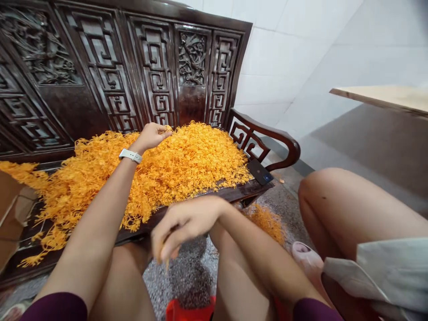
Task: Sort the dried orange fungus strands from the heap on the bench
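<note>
A large heap of orange branching plastic sprigs (pixel 197 151) covers the seat of a dark carved wooden bench (pixel 254 189). My left hand (pixel 152 136), with a pale watch strap (pixel 130 155) on its wrist, is over the back of the heap. Its thumb and fingers are pinched on an orange sprig. In front of the seat edge, above my lap, my right hand (pixel 189 220) points downward with curled fingers, somewhat smeared by motion. A bit of orange shows between its fingertips, apparently a sprig; its full shape is hidden.
A dark phone (pixel 260 172) lies at the bench's right end, beside the armrest (pixel 284 138). More orange pieces (pixel 267 220) are on the speckled floor. A cardboard box (pixel 11 209) stands left, something red (pixel 190 310) below. Another person's knee (pixel 331 196) is at right, under a wooden board (pixel 384 96).
</note>
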`<act>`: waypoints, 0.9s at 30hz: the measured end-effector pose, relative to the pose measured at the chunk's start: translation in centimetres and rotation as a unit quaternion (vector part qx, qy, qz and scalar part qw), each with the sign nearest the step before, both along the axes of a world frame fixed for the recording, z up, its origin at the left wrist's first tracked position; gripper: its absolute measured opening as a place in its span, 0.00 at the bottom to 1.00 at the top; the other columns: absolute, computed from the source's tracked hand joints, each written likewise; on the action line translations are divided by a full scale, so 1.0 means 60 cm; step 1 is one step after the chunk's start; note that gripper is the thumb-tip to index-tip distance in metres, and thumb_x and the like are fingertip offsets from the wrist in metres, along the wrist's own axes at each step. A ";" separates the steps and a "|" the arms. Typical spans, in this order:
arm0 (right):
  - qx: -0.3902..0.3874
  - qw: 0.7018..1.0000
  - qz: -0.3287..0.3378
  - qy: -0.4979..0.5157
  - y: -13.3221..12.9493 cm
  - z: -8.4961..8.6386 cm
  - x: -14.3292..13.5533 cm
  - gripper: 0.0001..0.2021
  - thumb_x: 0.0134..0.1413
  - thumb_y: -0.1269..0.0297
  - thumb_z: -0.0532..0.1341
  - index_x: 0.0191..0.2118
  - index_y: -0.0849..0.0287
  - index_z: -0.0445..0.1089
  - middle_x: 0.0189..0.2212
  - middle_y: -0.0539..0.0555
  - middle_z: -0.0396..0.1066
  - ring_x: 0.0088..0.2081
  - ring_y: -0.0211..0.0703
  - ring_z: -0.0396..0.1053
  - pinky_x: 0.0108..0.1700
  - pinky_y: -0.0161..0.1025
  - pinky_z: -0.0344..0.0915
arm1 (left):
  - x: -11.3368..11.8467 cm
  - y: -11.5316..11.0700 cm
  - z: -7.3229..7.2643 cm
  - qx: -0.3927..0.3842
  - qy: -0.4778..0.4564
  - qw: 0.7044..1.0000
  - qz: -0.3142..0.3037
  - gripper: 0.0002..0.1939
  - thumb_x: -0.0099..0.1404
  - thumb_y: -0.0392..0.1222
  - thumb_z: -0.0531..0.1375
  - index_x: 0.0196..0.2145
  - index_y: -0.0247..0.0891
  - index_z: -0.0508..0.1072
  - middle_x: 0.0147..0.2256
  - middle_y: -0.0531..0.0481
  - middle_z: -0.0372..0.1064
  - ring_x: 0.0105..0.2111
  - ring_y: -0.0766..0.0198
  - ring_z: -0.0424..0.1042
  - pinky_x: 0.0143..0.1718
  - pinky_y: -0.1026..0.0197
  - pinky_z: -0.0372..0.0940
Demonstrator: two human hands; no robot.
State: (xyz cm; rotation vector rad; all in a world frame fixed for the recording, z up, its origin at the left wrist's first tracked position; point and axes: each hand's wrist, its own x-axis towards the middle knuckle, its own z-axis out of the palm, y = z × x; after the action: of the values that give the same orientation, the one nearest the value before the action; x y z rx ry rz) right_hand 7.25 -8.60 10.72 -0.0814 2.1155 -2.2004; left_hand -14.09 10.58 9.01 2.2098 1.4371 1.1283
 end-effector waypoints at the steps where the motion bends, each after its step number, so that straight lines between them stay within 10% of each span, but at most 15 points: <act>1: -0.046 0.995 -0.084 0.024 0.015 -0.001 0.005 0.11 0.62 0.57 0.68 0.40 0.60 0.74 0.34 0.53 0.76 0.33 0.39 0.73 0.40 0.38 0.71 | -0.002 -0.004 0.002 0.005 0.000 1.000 -0.002 0.22 0.61 0.51 0.63 0.17 0.37 0.64 0.18 0.54 0.52 0.23 0.67 0.50 0.28 0.60 0.46; 3: -0.145 0.923 -0.340 0.109 0.053 -0.013 0.016 0.15 0.61 0.50 0.67 0.42 0.58 0.74 0.34 0.53 0.77 0.32 0.39 0.71 0.38 0.38 0.71 | -0.004 -0.010 0.006 0.009 -0.020 1.000 -0.004 0.22 0.61 0.53 0.64 0.18 0.37 0.67 0.18 0.54 0.54 0.23 0.67 0.52 0.28 0.60 0.47; 5: -0.240 0.790 -0.539 0.165 0.088 -0.032 0.023 0.17 0.64 0.48 0.62 0.43 0.58 0.74 0.34 0.54 0.77 0.31 0.39 0.69 0.35 0.37 0.70 | -0.005 -0.015 0.011 0.002 -0.044 0.999 -0.010 0.21 0.60 0.55 0.65 0.20 0.37 0.72 0.19 0.52 0.60 0.24 0.65 0.56 0.28 0.60 0.49; 8: -0.324 0.702 -0.622 0.122 0.112 -0.060 0.026 0.15 0.67 0.54 0.59 0.44 0.61 0.74 0.30 0.52 0.74 0.26 0.35 0.65 0.29 0.34 0.65 | -0.002 -0.022 0.017 -0.016 -0.056 0.998 -0.026 0.19 0.60 0.56 0.66 0.24 0.36 0.78 0.18 0.52 0.63 0.23 0.65 0.56 0.27 0.59 0.50; 15: -0.161 0.701 -0.680 0.144 0.115 -0.076 0.020 0.15 0.57 0.53 0.69 0.44 0.57 0.71 0.28 0.48 0.73 0.25 0.34 0.66 0.27 0.33 0.61 | 0.044 -0.036 0.042 -0.055 0.031 0.987 -0.147 0.18 0.58 0.52 0.69 0.20 0.37 0.77 0.15 0.55 0.57 0.20 0.68 0.52 0.26 0.58 0.49; 22: -0.178 0.671 -0.712 0.110 0.128 -0.099 0.022 0.15 0.54 0.56 0.71 0.34 0.57 0.66 0.25 0.45 0.69 0.23 0.32 0.63 0.27 0.32 0.60 | 0.099 -0.038 0.046 -0.029 0.092 0.964 -0.246 0.17 0.61 0.50 0.65 0.21 0.36 0.78 0.18 0.53 0.65 0.21 0.69 0.56 0.26 0.61 0.50; 27: -0.195 0.779 -0.570 0.176 0.098 -0.082 0.019 0.15 0.53 0.61 0.73 0.33 0.57 0.65 0.23 0.44 0.66 0.22 0.31 0.59 0.28 0.31 0.58 | 0.084 -0.032 0.034 -0.040 -0.049 0.973 -0.221 0.23 0.55 0.58 0.70 0.18 0.35 0.75 0.17 0.53 0.62 0.19 0.69 0.55 0.23 0.62 0.50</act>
State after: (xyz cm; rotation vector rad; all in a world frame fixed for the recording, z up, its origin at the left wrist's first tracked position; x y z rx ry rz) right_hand 8.36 -2.71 5.81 1.1575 2.0439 -3.4764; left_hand -9.06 8.67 11.08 2.2275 0.8700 0.9864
